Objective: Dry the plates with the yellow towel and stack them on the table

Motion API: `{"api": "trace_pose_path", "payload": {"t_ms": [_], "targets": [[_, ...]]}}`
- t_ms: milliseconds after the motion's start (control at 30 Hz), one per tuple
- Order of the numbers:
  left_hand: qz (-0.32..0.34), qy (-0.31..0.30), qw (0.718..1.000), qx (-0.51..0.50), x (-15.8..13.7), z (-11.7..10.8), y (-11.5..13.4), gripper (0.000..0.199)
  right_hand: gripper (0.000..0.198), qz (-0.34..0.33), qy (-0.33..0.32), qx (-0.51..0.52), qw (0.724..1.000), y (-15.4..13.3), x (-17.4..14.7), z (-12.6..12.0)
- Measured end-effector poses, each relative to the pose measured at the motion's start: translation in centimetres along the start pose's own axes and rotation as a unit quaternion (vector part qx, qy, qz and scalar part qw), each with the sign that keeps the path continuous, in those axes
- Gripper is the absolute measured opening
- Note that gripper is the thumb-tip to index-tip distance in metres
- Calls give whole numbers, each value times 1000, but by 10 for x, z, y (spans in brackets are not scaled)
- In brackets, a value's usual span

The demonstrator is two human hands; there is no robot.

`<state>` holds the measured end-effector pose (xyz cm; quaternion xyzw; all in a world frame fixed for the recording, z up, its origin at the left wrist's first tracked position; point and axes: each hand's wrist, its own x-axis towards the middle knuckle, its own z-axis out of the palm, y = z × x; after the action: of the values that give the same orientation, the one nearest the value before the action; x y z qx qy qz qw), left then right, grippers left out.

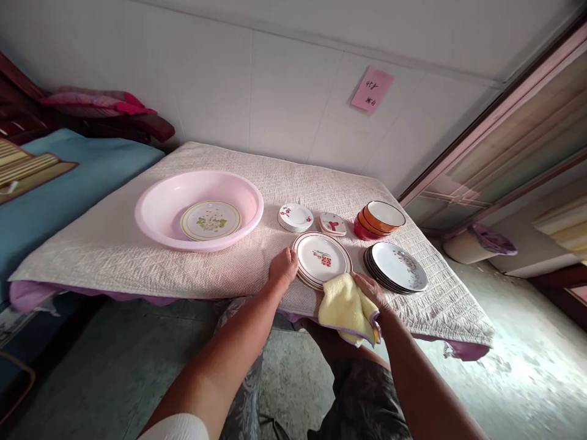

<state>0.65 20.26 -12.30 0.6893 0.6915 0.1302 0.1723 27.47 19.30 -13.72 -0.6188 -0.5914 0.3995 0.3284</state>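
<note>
Table: pale quilted cover is lying over purple fabric, which is showing along the front edge.
Red-rimmed plates: sitting stacked near that edge.
Left hand: fingers are pinching the stack's left rim.
Right hand: gripping a yellow cloth at the opposite rim.
Wall: pink note is hanging.
Floor: catching light at right.

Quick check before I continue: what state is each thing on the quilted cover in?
Red-rimmed plates: stacked, face up, left hand at the rim.
Yellow cloth: crumpled, held in right hand.
Pink basin: upright, plate inside.
Green-patterned plate: face up in the basin.
Small floral plates: stacked, face up.
Red-patterned dishes: stacked, face up.
Bowls: nested, upright.
Dark-rimmed plates: stacked, face up.
</note>
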Motion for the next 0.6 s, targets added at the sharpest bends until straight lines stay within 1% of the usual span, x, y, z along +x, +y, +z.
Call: {"api": "trace_pose_path", "payload": {"t_ms": [167,300,433,600], "targets": [[-12,-3,1000,-16,-5,-9,2,37,52,7,13,6,1000,-18,-7,5],[-21,-6,999,-27,-8,-11,2,36,51,21,26,7,999,-29,-10,8],[-24,-12,999,-44,-8,-10,2,35,46,34,32,1,999,-30,-8,7],[-39,-10,996,-81,-5,-8,0,37,43,27,44,-5,999,-24,-2,4]]}}
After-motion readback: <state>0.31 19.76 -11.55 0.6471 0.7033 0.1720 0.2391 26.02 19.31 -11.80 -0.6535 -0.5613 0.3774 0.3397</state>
